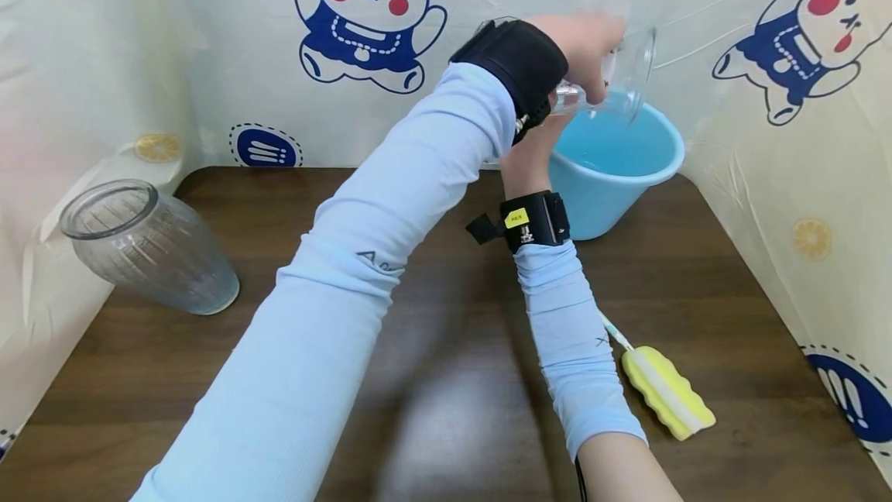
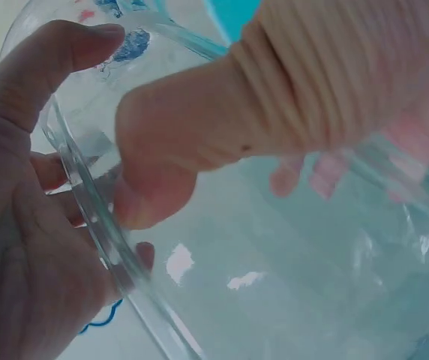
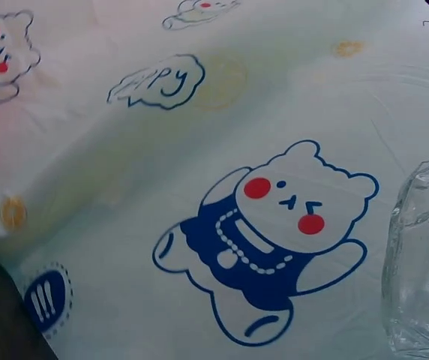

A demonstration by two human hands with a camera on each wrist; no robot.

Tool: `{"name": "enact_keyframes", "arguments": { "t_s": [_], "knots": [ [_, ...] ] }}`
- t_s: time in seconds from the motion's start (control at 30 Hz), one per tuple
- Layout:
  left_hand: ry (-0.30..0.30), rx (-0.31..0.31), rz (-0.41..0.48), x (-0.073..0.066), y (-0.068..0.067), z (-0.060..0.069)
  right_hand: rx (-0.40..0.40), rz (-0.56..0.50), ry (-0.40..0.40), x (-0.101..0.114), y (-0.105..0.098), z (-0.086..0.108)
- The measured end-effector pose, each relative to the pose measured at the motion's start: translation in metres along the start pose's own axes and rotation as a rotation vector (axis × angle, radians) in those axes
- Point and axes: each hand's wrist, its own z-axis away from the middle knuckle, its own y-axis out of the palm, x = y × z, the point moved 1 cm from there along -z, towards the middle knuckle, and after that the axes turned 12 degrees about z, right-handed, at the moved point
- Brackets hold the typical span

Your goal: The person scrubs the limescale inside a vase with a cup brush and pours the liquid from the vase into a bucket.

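Note:
A clear glass vase (image 1: 636, 72) lies tilted over the light blue bucket (image 1: 595, 204), its mouth towards the right. My left hand (image 1: 584, 46) grips it from above, fingers curled over the glass. From below, my right hand (image 1: 535, 147) holds the same vase, though most of its fingers are hidden in the head view. In the left wrist view, parts of both hands lie about the rim of the vase (image 2: 319, 270). The right wrist view catches only one end of the vase (image 3: 424, 277) at its right edge.
A ribbed glass vase (image 1: 160, 246) stands on the left of the brown wooden table (image 1: 446, 409). A sponge brush with a yellow and white head (image 1: 665, 390) lies beside the right forearm. A printed sheet (image 1: 230, 29) hangs around the table's back and sides.

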Motion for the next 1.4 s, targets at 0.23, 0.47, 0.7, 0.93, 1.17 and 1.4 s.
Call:
{"name": "enact_keyframes", "arguments": {
  "t_s": [0.23,0.47,0.7,0.93,1.17,1.4],
  "knots": [
    [0.059,-0.088,0.067,0.017,-0.009,0.009,0.084,0.250,-0.336,0.000,-0.001,-0.008],
    [0.050,-0.206,0.195,0.040,-0.009,0.030,0.175,0.557,-0.323,0.005,-0.006,-0.009],
    [0.058,-0.348,0.450,0.066,0.001,0.052,0.326,0.906,-0.300,0.012,-0.005,-0.010],
    [0.011,-0.431,0.626,0.086,0.016,0.067,0.413,1.197,-0.305,0.016,-0.005,-0.011],
    [-0.019,-0.519,0.707,0.096,0.026,0.080,0.471,1.421,-0.284,0.020,0.001,-0.006],
    [-0.047,-0.613,0.836,0.112,0.043,0.097,0.543,1.482,-0.185,0.018,0.022,0.018]
  ]
}}
